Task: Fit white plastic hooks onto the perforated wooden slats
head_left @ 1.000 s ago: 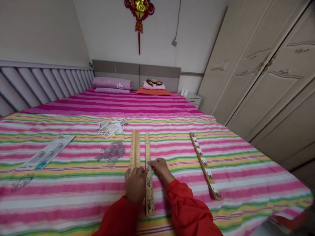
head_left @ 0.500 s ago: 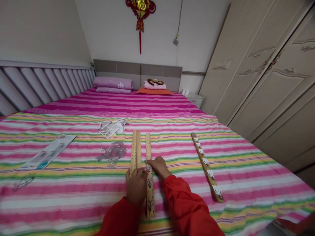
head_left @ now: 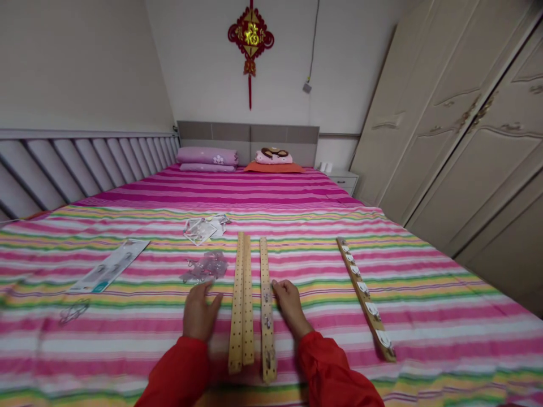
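My left hand is just in front of a pile of clear grey adhesive hooks, its thumb apart from its fingers and nothing visibly held. Beside the right edge of a perforated wooden strip rests my right hand, fingers loosely bent and seemingly empty. That strip carries several small metal hooks along its nearer half; its far half shows bare holes. Two more perforated wooden strips lie side by side between my hands, without hooks.
On the right lies a wooden strip with white hooks. Small plastic packets sit beyond the grey pile. To the left are a flat hook package and thin metal pieces. Everything rests on a striped bedspread.
My left hand has left the strips and moved left towards the grey hooks. My right hand has come off the hooked strip to its right side. The view has tilted up slightly.
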Demonstrator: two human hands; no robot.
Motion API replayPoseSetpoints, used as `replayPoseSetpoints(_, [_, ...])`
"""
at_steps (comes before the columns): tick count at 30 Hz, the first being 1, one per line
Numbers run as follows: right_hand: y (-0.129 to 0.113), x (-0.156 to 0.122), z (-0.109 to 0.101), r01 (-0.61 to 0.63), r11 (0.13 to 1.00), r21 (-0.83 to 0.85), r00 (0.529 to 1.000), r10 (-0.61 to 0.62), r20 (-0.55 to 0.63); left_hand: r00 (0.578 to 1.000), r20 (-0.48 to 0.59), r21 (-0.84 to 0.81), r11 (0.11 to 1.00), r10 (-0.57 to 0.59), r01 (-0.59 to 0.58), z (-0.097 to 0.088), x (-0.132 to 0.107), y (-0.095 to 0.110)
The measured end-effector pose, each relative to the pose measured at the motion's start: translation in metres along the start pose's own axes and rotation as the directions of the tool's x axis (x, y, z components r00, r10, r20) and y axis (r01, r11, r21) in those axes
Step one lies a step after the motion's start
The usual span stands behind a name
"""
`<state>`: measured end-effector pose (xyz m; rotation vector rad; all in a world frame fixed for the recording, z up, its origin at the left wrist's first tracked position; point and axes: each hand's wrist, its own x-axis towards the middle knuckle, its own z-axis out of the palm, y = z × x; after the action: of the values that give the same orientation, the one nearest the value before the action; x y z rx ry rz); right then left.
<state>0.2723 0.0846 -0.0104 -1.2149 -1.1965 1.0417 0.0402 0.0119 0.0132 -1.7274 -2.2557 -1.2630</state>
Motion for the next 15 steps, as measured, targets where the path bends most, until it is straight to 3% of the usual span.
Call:
replayPoseSetpoints(4, [-0.004,0.0,0.001,-0.02,0.999,0.041,1.0,0.02,0.007,0.978,0.033,0.226,0.955,-0.204,0.191,-0.009,0.015,-0.015])
replayPoseSetpoints(9, [-0.007,0.0,0.0,-0.039,0.997,0.062,0.999,0.038,0.013,0.952,0.103,0.214,0.941,-0.288,0.261,-0.013,0.021,-0.013])
replayPoseSetpoints(12, [-0.008,-0.003,-0.002,-0.037,0.995,0.087,0.999,0.034,0.04,0.93,0.086,-0.052,0.93,-0.358,0.363,-0.017,0.02,-0.013])
replayPoseSetpoints(14, [-0.01,-0.006,-0.003,-0.039,0.993,0.109,0.998,0.033,0.058,0.888,0.145,-0.365,0.81,-0.436,0.458,-0.023,0.017,-0.009])
replayPoseSetpoints(15, [-0.012,-0.007,-0.003,-0.041,0.992,0.12,0.997,0.033,0.065,0.862,0.21,-0.518,0.695,-0.462,0.499,-0.027,0.016,-0.004])
